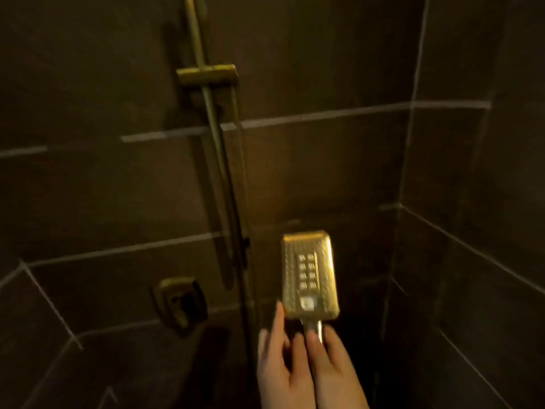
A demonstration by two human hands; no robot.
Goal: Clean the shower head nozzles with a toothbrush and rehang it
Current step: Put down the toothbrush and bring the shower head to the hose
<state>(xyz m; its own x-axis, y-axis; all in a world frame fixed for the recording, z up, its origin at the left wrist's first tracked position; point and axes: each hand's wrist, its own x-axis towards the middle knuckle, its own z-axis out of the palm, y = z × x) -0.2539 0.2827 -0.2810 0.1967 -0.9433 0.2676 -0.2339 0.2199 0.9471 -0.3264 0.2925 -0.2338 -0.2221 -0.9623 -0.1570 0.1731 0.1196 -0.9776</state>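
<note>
both hands low centre, side by side and touching. right hand (333,364) wrapped on the handle of the gold shower head (308,274); left hand (280,355) beside it, fingers loosely spread, grip unclear. head held upright off the wall, nozzle face toward camera, right of the riser rail (218,149); bracket (208,74) up on rail; dark tiled wall (324,172) behind; frame blurry

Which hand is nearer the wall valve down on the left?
Left. The left hand is beside the shower head handle, on the side toward the wall valve. The right hand grips the handle, farther right.
</note>
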